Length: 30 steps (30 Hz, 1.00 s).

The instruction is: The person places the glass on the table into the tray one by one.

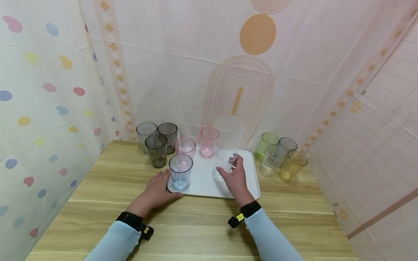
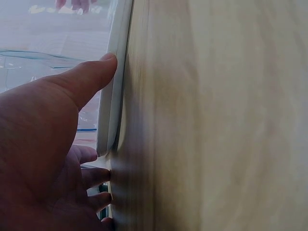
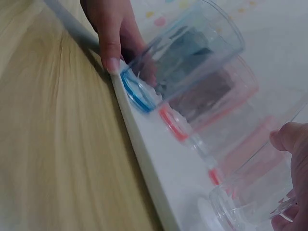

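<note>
A white tray (image 1: 209, 183) lies on the wooden table (image 1: 202, 224). My right hand (image 1: 234, 174) grips a clear cup (image 1: 224, 159) standing on the tray's right half; in the right wrist view the thumb (image 3: 288, 142) lies against the clear cup (image 3: 250, 197). My left hand (image 1: 161, 188) rests flat at the tray's front left corner, its thumb (image 2: 91, 74) touching the tray rim (image 2: 114, 96). Just beside that thumb a blue cup (image 1: 180, 172) stands on the tray. Behind it are two pink cups (image 1: 185, 148), one more (image 1: 209, 141) farther back.
Three grey cups (image 1: 156, 150) stand off the tray at the back left. At the back right are a green cup (image 1: 266, 145), a grey cup (image 1: 286, 146), a clear cup (image 1: 269, 162) and a yellow cup (image 1: 292, 166). Patterned curtains close in three sides.
</note>
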Each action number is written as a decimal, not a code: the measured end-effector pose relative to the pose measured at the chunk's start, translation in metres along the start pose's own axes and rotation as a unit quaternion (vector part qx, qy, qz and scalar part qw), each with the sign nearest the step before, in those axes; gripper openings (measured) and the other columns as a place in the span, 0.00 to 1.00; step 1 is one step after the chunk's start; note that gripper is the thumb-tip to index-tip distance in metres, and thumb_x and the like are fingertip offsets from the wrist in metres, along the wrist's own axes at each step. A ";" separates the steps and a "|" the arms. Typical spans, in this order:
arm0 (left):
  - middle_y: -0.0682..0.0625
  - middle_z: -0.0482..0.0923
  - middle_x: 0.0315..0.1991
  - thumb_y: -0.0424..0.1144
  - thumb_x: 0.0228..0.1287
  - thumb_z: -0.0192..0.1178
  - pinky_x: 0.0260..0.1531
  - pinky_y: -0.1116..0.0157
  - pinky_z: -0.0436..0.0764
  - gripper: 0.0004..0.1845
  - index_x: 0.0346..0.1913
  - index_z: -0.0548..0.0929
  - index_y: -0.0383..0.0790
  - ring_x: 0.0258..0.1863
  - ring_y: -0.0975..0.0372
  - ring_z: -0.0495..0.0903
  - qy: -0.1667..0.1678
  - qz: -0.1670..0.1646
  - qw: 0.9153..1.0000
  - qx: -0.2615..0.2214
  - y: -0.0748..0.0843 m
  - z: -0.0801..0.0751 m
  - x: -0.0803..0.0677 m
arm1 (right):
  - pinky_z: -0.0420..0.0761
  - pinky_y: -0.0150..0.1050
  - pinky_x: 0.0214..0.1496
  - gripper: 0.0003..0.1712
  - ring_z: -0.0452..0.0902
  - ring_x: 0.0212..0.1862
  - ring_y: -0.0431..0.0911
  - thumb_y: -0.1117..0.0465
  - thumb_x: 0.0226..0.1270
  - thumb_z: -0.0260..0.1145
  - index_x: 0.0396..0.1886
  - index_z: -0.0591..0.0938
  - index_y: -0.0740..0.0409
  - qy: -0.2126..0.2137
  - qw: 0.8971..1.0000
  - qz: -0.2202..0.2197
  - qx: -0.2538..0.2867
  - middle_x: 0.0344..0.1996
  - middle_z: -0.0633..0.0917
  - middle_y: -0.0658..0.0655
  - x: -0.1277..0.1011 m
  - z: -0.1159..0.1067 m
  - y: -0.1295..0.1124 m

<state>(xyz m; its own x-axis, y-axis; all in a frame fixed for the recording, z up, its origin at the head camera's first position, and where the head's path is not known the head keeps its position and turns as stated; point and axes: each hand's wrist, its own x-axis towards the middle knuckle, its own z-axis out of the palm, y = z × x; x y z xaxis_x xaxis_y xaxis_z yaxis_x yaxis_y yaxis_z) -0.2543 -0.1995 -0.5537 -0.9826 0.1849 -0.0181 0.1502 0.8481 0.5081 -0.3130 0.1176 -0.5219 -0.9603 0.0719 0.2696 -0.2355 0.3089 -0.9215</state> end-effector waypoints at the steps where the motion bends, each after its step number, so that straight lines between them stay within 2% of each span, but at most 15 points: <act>1: 0.26 0.55 0.85 0.69 0.66 0.74 0.83 0.30 0.51 0.65 0.86 0.56 0.24 0.85 0.30 0.50 0.000 0.000 1.000 0.000 0.000 0.000 0.000 | 0.75 0.61 0.78 0.50 0.76 0.72 0.63 0.62 0.65 0.85 0.78 0.65 0.65 -0.005 1.000 -0.003 -0.003 0.66 0.78 0.69 0.002 0.005 -0.001; 5: 0.27 0.55 0.86 0.69 0.66 0.74 0.83 0.31 0.50 0.66 0.86 0.56 0.24 0.85 0.30 0.49 0.000 -0.001 1.000 -0.003 0.000 -0.001 0.000 | 0.77 0.59 0.77 0.50 0.78 0.71 0.62 0.61 0.66 0.85 0.78 0.65 0.64 -0.016 1.000 -0.019 -0.017 0.64 0.78 0.67 0.011 0.022 -0.007; 12: 0.26 0.55 0.85 0.69 0.65 0.74 0.83 0.31 0.51 0.66 0.86 0.56 0.24 0.85 0.30 0.50 0.000 0.002 1.000 -0.002 0.000 -0.001 0.000 | 0.76 0.58 0.78 0.51 0.76 0.73 0.62 0.61 0.67 0.84 0.80 0.64 0.65 -0.030 0.999 -0.023 -0.022 0.67 0.78 0.69 0.022 0.040 -0.017; 23: 0.27 0.55 0.86 0.70 0.65 0.74 0.83 0.31 0.50 0.66 0.86 0.55 0.24 0.86 0.30 0.49 -0.002 -0.002 1.000 -0.001 0.000 0.000 0.001 | 0.77 0.56 0.77 0.52 0.76 0.74 0.59 0.56 0.68 0.84 0.82 0.63 0.61 -0.044 0.999 -0.013 -0.029 0.68 0.79 0.64 0.026 0.050 -0.025; 30: 0.27 0.55 0.86 0.69 0.65 0.74 0.83 0.31 0.50 0.66 0.86 0.55 0.24 0.86 0.30 0.49 -0.005 -0.003 1.000 -0.003 0.000 -0.001 0.000 | 0.78 0.57 0.77 0.48 0.75 0.75 0.59 0.55 0.68 0.84 0.77 0.65 0.56 -0.054 0.998 0.007 -0.039 0.71 0.79 0.63 0.027 0.057 -0.020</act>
<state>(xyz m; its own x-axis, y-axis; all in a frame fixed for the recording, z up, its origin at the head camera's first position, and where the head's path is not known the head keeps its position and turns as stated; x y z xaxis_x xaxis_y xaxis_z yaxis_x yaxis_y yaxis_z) -0.2547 -0.2005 -0.5526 -0.9825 0.1837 -0.0294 0.1428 0.8459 0.5139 -0.3430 0.0589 -0.5117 -0.9750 -0.0238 0.2210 -0.2132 0.3816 -0.8994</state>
